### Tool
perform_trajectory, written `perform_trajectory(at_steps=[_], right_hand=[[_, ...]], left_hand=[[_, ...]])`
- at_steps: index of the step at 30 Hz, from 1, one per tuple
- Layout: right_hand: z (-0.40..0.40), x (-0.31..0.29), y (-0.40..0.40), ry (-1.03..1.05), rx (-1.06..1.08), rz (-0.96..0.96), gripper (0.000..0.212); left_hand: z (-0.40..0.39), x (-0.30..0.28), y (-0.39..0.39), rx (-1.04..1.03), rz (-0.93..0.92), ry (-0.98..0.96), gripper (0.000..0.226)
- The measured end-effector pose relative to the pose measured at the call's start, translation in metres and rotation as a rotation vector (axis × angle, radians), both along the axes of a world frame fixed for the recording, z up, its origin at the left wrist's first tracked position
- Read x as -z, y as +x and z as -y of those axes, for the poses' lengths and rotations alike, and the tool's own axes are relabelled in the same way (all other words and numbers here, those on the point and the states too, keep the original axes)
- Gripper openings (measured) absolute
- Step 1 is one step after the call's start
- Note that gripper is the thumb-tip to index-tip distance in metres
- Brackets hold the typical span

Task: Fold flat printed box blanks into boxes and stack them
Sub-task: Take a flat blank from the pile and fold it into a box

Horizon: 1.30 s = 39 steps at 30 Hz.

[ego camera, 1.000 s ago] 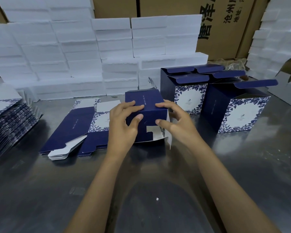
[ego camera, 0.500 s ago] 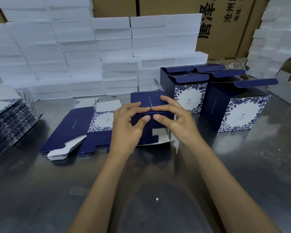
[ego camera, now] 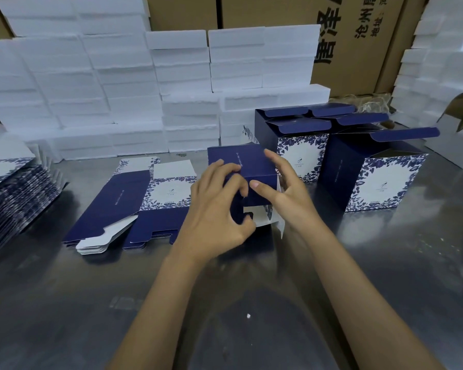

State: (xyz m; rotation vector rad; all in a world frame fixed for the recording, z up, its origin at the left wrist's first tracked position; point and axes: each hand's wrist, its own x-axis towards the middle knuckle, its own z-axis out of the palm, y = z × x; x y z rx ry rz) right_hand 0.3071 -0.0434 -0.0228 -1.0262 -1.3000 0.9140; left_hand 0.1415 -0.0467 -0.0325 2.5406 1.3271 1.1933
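A half-folded navy box lies on its side at the table's middle, its white bottom flaps facing me. My left hand curls round its near left edge, thumb on the flaps. My right hand touches the right side, thumb pressing the navy flap, fingers spread along the top edge. A low pile of flat blanks lies just left. Folded boxes with floral white panels stand to the right, the nearest with lid up, another behind.
A tall slanted stack of flat blanks sits at the far left of the steel table. White foam blocks wall off the back and right, with brown cartons behind them.
Both hands shifted on the box: the left slid down onto the bottom flaps, the right moved from the front to the right side. The box turned slightly.
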Motion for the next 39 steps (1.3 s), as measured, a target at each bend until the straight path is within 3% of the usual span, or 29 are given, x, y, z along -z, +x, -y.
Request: perform_trajectory(at_steps=[3, 7, 11, 14, 16, 19, 21, 25, 31, 39], right_hand=[[-0.003, 0.003, 0.005, -0.102, -0.025, -0.072, 0.057], [-0.006, 0.003, 0.013, -0.179, -0.110, -0.140, 0.037], [-0.012, 0.014, 0.022, -0.232, -0.185, -0.096, 0.071], [-0.012, 0.024, 0.022, -0.260, -0.342, 0.021, 0.080], [-0.014, 0.028, 0.021, -0.263, -0.366, 0.101, 0.081], [-0.018, 0.033, 0.018, -0.256, -0.277, 0.073, 0.077], [-0.019, 0.036, 0.013, -0.229, -0.163, 0.080, 0.071], [-0.021, 0.041, 0.001, -0.155, 0.007, 0.092, 0.058], [-0.023, 0.045, -0.005, -0.145, 0.220, 0.141, 0.037], [-0.023, 0.044, -0.006, -0.132, 0.311, 0.195, 0.040]], left_hand=[[-0.003, 0.007, 0.000, -0.053, -0.135, 0.021, 0.050], [-0.007, 0.008, 0.001, -0.151, -0.018, 0.141, 0.043], [-0.010, 0.012, -0.001, -0.156, 0.004, 0.147, 0.042], [-0.012, 0.012, -0.001, -0.133, 0.024, 0.150, 0.041], [-0.012, 0.014, 0.001, -0.108, 0.135, 0.118, 0.045], [-0.012, 0.014, 0.001, -0.096, 0.424, -0.027, 0.073], [-0.014, 0.015, -0.002, -0.067, 0.515, -0.169, 0.088], [-0.019, 0.018, -0.007, -0.065, 0.490, -0.363, 0.090], [-0.015, 0.016, -0.002, -0.108, 0.461, -0.333, 0.086], [-0.014, 0.014, 0.001, -0.089, 0.469, -0.330, 0.084]])
